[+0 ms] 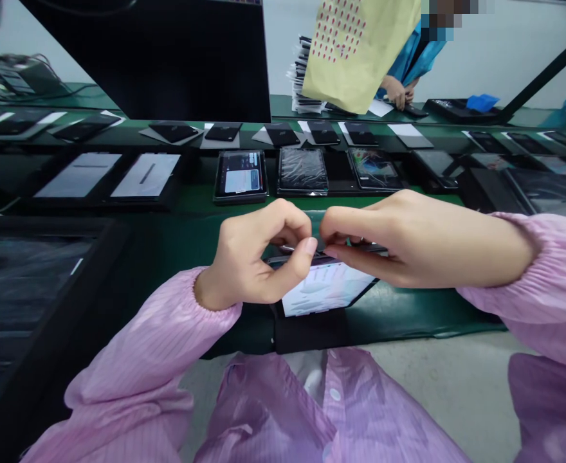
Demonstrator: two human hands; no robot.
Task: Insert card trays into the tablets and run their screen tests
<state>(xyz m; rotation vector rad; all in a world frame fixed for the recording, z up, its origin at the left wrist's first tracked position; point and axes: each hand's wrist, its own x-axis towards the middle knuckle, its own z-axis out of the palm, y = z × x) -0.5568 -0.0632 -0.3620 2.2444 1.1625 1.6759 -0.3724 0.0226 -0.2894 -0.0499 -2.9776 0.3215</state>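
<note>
Just in front of me a tablet [328, 289] with a lit, pale screen leans tilted, its lower side by a flat black piece [309, 335]. My left hand [258, 254] is closed at the tablet's upper edge, thumb and forefinger pinched together. From the other side my right hand [399, 241] comes close to it, its fingertips also pressed together over that edge. The two sets of fingertips nearly meet. A thin greyish edge shows behind the fingers; whatever they pinch is hidden or too small to name.
Beyond my hands, several tablets [241, 175] lie in a row on the green bench [193, 222]. A black tray [104, 235] stands at left. Overhead hang a dark monitor [177, 58] and a yellow sheet [355, 71]. A co-worker's hands [397, 92] handle a dark device behind.
</note>
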